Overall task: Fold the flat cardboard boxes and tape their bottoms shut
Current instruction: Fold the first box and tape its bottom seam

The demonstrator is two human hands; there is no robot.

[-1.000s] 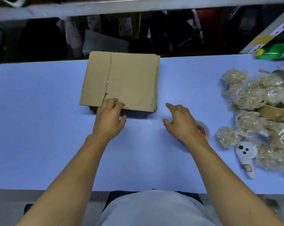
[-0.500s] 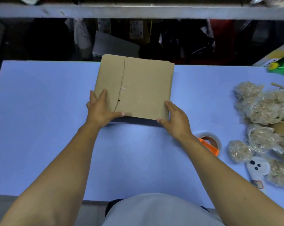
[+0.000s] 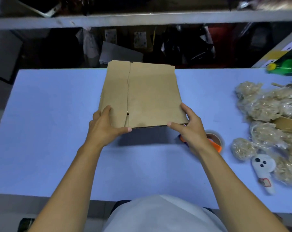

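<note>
Now both hands — left grip (image 3: 103,128), right grip (image 3: 190,129) — around flat cardboard box (image 3: 147,96).

Flat cardboard box (image 3: 147,94) between hands (image 3: 147,129)

A pale blue table (image 3: 46,148) stood before a grey metal shelf (image 3: 142,18); the space beneath it (image 3: 183,44) was dim and crowded with dark clutter.

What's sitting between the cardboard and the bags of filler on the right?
In the head view, only bare blue table lies between the cardboard and the filler bags.
</note>
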